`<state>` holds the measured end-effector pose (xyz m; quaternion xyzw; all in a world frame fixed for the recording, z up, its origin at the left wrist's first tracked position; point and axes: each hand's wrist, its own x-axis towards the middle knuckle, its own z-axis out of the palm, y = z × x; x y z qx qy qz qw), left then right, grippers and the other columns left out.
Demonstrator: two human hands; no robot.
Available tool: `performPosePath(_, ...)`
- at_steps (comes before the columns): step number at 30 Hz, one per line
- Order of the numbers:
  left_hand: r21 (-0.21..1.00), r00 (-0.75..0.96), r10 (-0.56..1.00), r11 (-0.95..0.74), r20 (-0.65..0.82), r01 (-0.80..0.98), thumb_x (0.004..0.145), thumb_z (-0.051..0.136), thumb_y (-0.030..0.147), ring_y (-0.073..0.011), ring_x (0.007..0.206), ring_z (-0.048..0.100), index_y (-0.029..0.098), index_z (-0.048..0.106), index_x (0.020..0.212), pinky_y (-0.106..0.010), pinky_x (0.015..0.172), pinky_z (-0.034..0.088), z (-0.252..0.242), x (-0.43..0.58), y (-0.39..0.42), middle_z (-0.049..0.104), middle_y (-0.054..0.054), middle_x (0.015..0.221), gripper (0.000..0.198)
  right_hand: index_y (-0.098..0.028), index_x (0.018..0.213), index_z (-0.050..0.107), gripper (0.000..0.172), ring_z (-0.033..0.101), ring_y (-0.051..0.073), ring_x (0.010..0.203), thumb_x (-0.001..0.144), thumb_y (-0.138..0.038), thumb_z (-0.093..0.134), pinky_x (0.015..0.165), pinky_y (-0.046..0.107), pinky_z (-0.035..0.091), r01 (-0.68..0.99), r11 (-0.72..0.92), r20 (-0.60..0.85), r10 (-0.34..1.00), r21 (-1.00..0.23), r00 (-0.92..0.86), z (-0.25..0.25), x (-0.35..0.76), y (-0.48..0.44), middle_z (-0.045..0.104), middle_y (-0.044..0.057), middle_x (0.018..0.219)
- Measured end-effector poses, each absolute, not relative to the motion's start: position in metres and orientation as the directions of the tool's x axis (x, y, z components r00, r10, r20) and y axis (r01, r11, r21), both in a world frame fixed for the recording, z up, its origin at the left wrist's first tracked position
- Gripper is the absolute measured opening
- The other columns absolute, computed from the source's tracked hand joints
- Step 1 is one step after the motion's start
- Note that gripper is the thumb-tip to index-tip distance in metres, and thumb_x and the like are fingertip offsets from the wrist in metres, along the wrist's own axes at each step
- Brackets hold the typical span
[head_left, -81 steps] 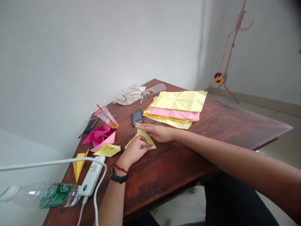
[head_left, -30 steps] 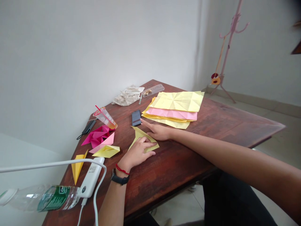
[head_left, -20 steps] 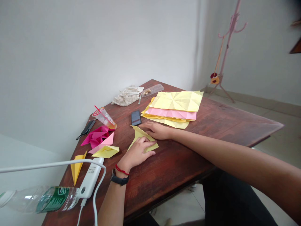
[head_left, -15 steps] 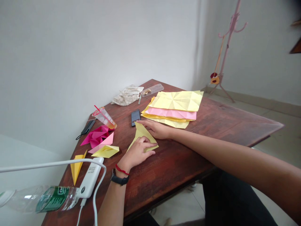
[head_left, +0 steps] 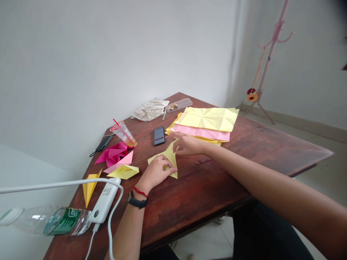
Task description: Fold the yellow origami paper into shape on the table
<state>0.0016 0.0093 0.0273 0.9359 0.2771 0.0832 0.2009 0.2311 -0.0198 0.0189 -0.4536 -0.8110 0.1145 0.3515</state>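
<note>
A folded pale yellow paper point(head_left: 170, 154) lies on the dark red wooden table, between my two hands. My left hand point(head_left: 159, 169), with a red cord and a black watch at the wrist, rests on the paper's lower left part, thumb and fingers closed around its edge. From the right, my right hand point(head_left: 185, 144) pinches the paper's right edge near its upper tip. Just behind the paper lies a black phone point(head_left: 159, 136). To the right of the phone is a stack of creased yellow and pink sheets point(head_left: 207, 119).
On the left lie magenta folded paper point(head_left: 115, 153), a yellow folded piece point(head_left: 124, 172), an orange-yellow one point(head_left: 90, 187), a tilted plastic cup point(head_left: 124, 133), a white power bank point(head_left: 105, 202) with its cable and a bottle point(head_left: 51, 220). A cloth point(head_left: 150, 109) lies at the back.
The yellow paper has turned, and its right tip now points down toward me. My right hand has closed on its right edge, lifting it slightly. The view has shifted a little.
</note>
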Motion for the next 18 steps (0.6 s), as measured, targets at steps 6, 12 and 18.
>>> performPosePath(6,0.406,0.787,0.617,-0.72,0.005,0.562,0.077,0.078,0.033,-0.0257,0.1,0.064,0.022,0.076,0.096,-0.035,0.091,0.047,0.028,-0.011,0.023,0.068,-0.006,0.101,0.022,-0.021,0.085,0.077,0.01,0.07,0.018,0.069,0.077,-0.027,0.075,0.065,0.029,0.054,0.638,0.43,0.073,0.859,-0.638,-0.506,0.033,0.225,-0.036,0.076,0.004,0.099)
performPosePath(12,0.475,0.833,0.553,-0.731,-0.007,0.489,0.071,0.078,0.02,-0.0251,0.105,0.063,0.023,0.076,0.107,-0.03,0.091,0.048,0.03,-0.021,0.026,0.07,-0.005,0.109,0.036,-0.02,0.085,0.075,0.019,0.054,0.013,0.041,0.085,-0.037,0.066,0.046,0.025,0.039,0.741,0.253,-0.106,0.91,-0.622,-0.4,0.034,0.212,-0.041,0.065,-0.002,0.059)
performPosePath(18,0.546,0.869,0.494,-0.734,0.019,0.404,0.07,0.073,0.012,-0.0224,0.1,0.065,0.025,0.08,0.094,-0.026,0.089,0.047,0.025,-0.027,0.032,0.072,-0.002,0.102,0.028,-0.02,0.086,0.075,0.016,0.065,0.019,0.073,0.087,-0.033,0.066,0.064,0.027,0.044,0.773,0.319,0.054,0.936,-0.549,-0.348,0.015,0.203,-0.03,0.073,0.003,0.081)
